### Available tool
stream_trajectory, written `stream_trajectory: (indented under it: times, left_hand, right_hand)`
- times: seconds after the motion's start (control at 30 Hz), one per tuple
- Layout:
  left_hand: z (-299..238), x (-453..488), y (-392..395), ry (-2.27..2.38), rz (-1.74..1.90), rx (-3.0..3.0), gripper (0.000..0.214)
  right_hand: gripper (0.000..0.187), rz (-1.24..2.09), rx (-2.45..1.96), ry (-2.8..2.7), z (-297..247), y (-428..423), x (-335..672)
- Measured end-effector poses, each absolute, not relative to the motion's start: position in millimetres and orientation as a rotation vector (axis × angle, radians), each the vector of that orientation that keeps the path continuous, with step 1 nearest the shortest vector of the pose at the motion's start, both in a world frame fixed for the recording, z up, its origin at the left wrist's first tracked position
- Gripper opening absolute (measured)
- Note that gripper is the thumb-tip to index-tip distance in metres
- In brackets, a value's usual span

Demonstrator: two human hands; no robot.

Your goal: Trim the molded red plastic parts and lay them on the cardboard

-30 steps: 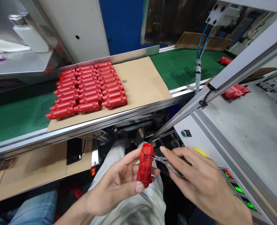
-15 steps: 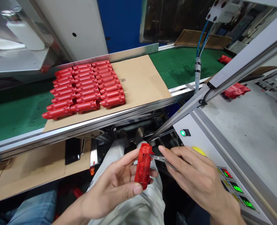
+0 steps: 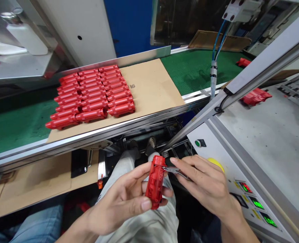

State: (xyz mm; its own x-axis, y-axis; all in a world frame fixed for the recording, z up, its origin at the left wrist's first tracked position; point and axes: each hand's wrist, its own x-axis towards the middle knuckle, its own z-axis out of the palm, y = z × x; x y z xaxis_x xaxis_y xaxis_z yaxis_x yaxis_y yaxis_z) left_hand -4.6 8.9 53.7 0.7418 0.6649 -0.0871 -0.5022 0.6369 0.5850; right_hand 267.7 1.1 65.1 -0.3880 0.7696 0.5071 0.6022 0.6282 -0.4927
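My left hand (image 3: 124, 200) grips a red plastic housing (image 3: 154, 182) upright over my lap, thumb on its lower end and fingers behind it. My right hand (image 3: 205, 187) pinches a small metal cutter (image 3: 176, 171), whose tip touches the upper right side of the housing. On the green conveyor belt (image 3: 15, 126) above lies a cardboard sheet (image 3: 151, 89) bearing several red plastic parts (image 3: 91, 96) laid in neat rows.
A white machine cabinet (image 3: 263, 141) stands at the right with a green button (image 3: 197, 143), a yellow button (image 3: 216, 163) and lit indicators (image 3: 255, 202). More red parts (image 3: 255, 97) lie on its top. A slanted aluminium bar (image 3: 240, 84) and blue air hoses (image 3: 219, 40) cross above. A phone (image 3: 79, 162) lies on cardboard under the belt.
The housing has tilted slightly and my right hand has drawn a little closer to it with the cutter. The view has barely shifted.
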Motion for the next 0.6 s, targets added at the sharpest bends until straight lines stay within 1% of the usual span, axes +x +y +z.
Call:
stream_trajectory:
  times: [0.23,0.4,0.5,0.6]
  left_hand:
    - [54,-5,8,0.347,0.658,0.559,0.061]
    - [52,-3,8,0.306,0.661,0.582,0.063]
    - [52,-2,7,0.298,0.678,0.562,0.062]
    - [53,-1,7,0.32,0.676,0.573,0.061]
  right_hand:
    - [0.056,0.492,-1.075,-1.979,53,1,267]
    - [0.054,0.582,-1.065,-1.836,57,-3,263]
    - [0.054,0.551,-1.118,-1.776,65,-6,263]
    - [0.06,0.41,-1.18,-1.926,74,-8,265]
